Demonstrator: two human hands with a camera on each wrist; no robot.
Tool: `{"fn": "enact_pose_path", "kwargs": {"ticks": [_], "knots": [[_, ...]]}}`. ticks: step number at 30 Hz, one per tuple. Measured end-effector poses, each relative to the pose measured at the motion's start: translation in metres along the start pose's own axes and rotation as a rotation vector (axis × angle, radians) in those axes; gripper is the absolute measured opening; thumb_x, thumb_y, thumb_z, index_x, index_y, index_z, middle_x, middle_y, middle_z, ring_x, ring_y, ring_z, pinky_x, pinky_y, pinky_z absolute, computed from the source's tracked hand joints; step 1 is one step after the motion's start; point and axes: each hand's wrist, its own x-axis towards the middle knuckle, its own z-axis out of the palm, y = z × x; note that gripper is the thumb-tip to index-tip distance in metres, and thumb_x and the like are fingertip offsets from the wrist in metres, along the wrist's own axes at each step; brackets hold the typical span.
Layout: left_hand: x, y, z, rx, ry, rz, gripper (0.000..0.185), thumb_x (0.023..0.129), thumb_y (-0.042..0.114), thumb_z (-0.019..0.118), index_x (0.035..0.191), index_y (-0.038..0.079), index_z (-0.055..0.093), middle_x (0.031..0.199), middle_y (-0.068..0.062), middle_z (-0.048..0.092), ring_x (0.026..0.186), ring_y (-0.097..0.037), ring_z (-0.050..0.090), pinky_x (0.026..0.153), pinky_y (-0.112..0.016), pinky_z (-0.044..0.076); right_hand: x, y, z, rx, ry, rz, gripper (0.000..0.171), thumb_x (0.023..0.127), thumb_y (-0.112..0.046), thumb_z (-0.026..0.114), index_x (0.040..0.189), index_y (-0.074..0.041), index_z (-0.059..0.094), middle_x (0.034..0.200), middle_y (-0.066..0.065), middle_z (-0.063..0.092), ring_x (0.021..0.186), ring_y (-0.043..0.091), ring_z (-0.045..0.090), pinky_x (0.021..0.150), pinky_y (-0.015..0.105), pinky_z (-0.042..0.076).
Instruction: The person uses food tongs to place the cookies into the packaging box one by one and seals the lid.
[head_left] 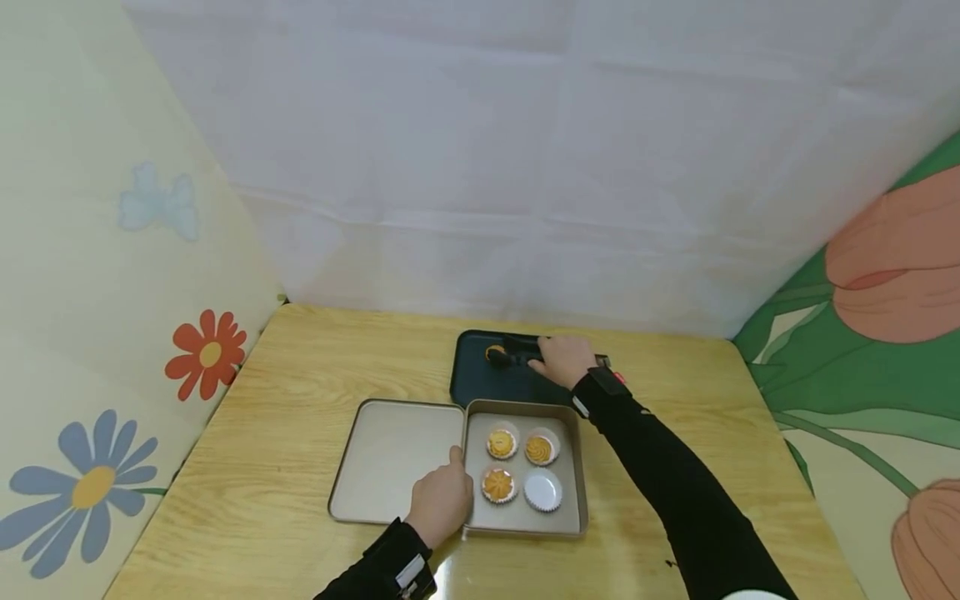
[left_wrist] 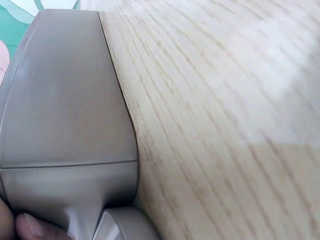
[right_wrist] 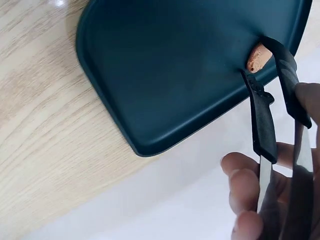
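1. Nearest thing is the black sleeve (head_left: 697, 500), 3–4 o'clock from the tin (head_left: 517, 522).
2. Left hand (head_left: 441, 502) touches the tin's rim at 8–9 o'clock; can't tell if it's gripping.
3. Right hand (head_left: 566, 360), 1 o'clock from the tin, grips tongs (right_wrist: 263, 125), tips slightly apart, straddling a cookie (right_wrist: 259, 58). Can't tell if both tips touch.
4. That cookie's on the tray (head_left: 468, 379), around 10–11 o'clock. Probably light, stiff, crumbly imo, so pinch its sides low and gently; squeezing might crack it.
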Motion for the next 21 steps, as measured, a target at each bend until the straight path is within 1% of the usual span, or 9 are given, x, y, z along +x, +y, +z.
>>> {"fn": "enact_pose_path", "kwargs": {"ticks": [2,6,9,12,15,18,21], "knots": [[0.0,0.001,0.001,0.001,0.004,-0.002,0.023,0.084,0.012,0.051,0.101,-0.002,0.047,0.052,-0.006,0.046,0.042,-0.021,0.048,0.038,-0.036,0.035,0.003,-0.002,0.0,-0.009,-0.008,0.003,0.038,0.086,-0.046,0.055,0.097,-0.01,0.063,0.062,0.003,0.052,0.051,0.017,0.048,0.047,0.033,0.037],[0.0,0.001,0.001,-0.005,0.022,-0.005,0.025,0.082,0.012,0.05,0.102,-0.003,0.047,0.051,-0.006,0.046,0.041,-0.022,0.047,0.038,-0.037,0.035,0.008,-0.008,0.0,-0.014,-0.021,0.0,0.037,0.086,-0.046,0.055,0.094,-0.011,0.062,0.059,0.002,0.049,0.049,0.017,0.047,0.045,0.032,0.035],[0.0,0.0,0.001,-0.008,0.026,-0.005,0.026,0.082,0.012,0.049,0.103,-0.004,0.048,0.051,-0.007,0.047,0.041,-0.022,0.047,0.038,-0.037,0.034,0.01,-0.012,0.002,-0.056,-0.015,-0.011,0.036,0.086,-0.047,0.055,0.091,-0.012,0.061,0.056,0.002,0.046,0.047,0.016,0.046,0.044,0.031,0.035],[0.001,0.0,0.002,-0.006,0.019,-0.007,0.028,0.083,0.013,0.049,0.105,-0.004,0.048,0.052,-0.007,0.047,0.042,-0.022,0.047,0.038,-0.037,0.035,0.011,-0.013,0.004,-0.094,0.005,-0.026,0.035,0.085,-0.047,0.055,0.088,-0.013,0.061,0.054,0.001,0.046,0.046,0.015,0.046,0.044,0.03,0.036],[0.001,-0.001,0.002,-0.001,0.012,-0.006,0.029,0.083,0.013,0.049,0.106,-0.004,0.048,0.051,-0.006,0.047,0.042,-0.021,0.047,0.038,-0.037,0.035,0.012,-0.014,0.004,-0.075,0.012,-0.037,0.032,0.085,-0.045,0.057,0.086,-0.013,0.062,0.056,0.001,0.049,0.047,0.015,0.048,0.046,0.031,0.04],[0.001,-0.001,0.002,0.001,0.008,-0.001,0.029,0.083,0.013,0.048,0.106,-0.005,0.047,0.051,-0.006,0.047,0.042,-0.021,0.047,0.038,-0.036,0.034,0.013,-0.014,0.001,-0.036,-0.013,-0.04,0.029,0.085,-0.041,0.058,0.084,-0.012,0.062,0.059,0.002,0.052,0.049,0.016,0.05,0.048,0.031,0.042],[0.001,-0.001,0.001,-0.001,0.005,0.0,0.028,0.083,0.013,0.048,0.105,-0.004,0.047,0.052,-0.006,0.047,0.042,-0.021,0.048,0.038,-0.037,0.034,0.013,-0.014,-0.001,-0.012,-0.039,-0.044,0.027,0.087,-0.039,0.058,0.084,-0.012,0.062,0.059,0.001,0.051,0.05,0.015,0.049,0.05,0.031,0.041]]}}
